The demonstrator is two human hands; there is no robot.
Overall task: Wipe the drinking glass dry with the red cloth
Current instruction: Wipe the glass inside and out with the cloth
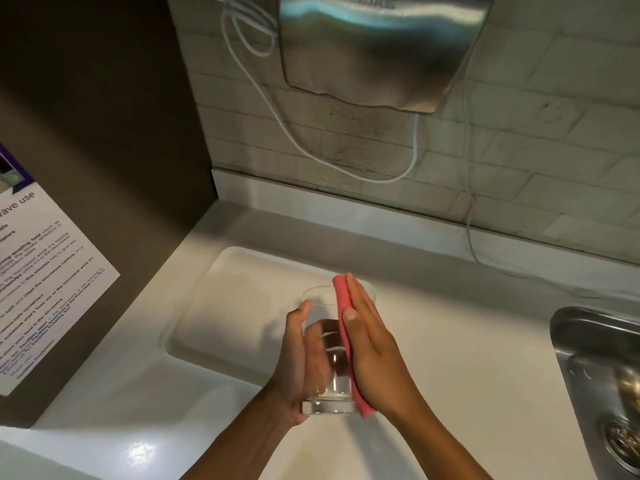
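Note:
A clear drinking glass (329, 393) is held upright above the white counter, near the middle of the head view. My left hand (294, 362) wraps around its left side, thumb near the rim. The red cloth (341, 296), folded into a narrow strip, lies along the glass's right side from above the rim down past the base. My right hand (374, 341) is flat with fingers together and presses the cloth against the glass, thumb on the cloth's near face.
A white counter (450, 341) has a shallow recessed drainer area (235, 299) to the left of the glass. A steel sink (602, 375) sits at the right edge. A steel hand dryer (381, 50) and white cables (277, 109) hang on the tiled wall. A dark cabinet side with a printed notice (41, 289) stands at left.

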